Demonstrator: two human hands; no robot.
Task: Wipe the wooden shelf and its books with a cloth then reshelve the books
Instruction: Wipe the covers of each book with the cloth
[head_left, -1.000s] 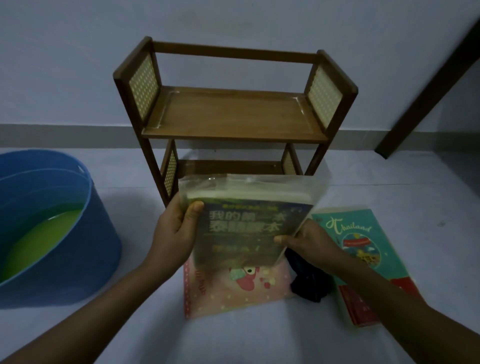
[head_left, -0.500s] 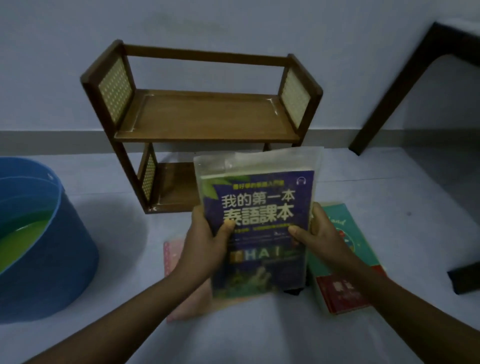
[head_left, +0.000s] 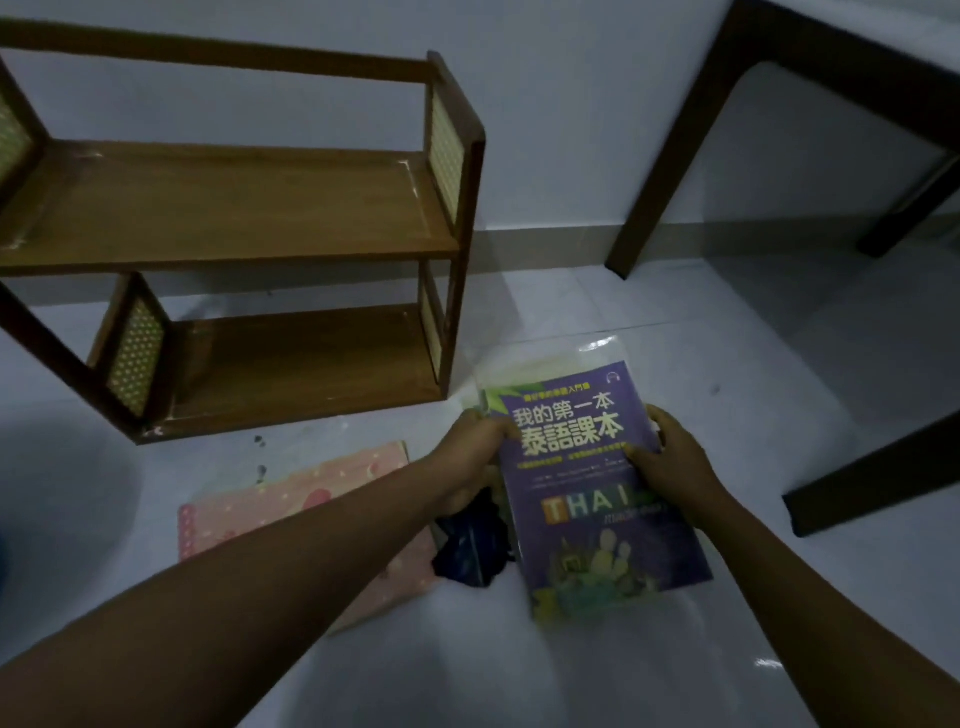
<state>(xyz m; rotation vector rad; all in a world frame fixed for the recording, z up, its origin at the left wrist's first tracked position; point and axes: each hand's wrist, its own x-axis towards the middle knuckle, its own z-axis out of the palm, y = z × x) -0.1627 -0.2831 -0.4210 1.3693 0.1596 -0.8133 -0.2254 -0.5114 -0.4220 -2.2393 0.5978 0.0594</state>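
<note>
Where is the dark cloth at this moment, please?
The dark cloth lies low in the head view, on the floor between the pink book and the purple book.

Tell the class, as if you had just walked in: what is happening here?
A person kneels or sits on the floor, holding a purple Thai textbook in a clear sleeve with the left hand and the right hand. A dark cloth lies bunched below the left hand, beside a pink book on the floor. The wooden shelf stands with both tiers bare.
</note>
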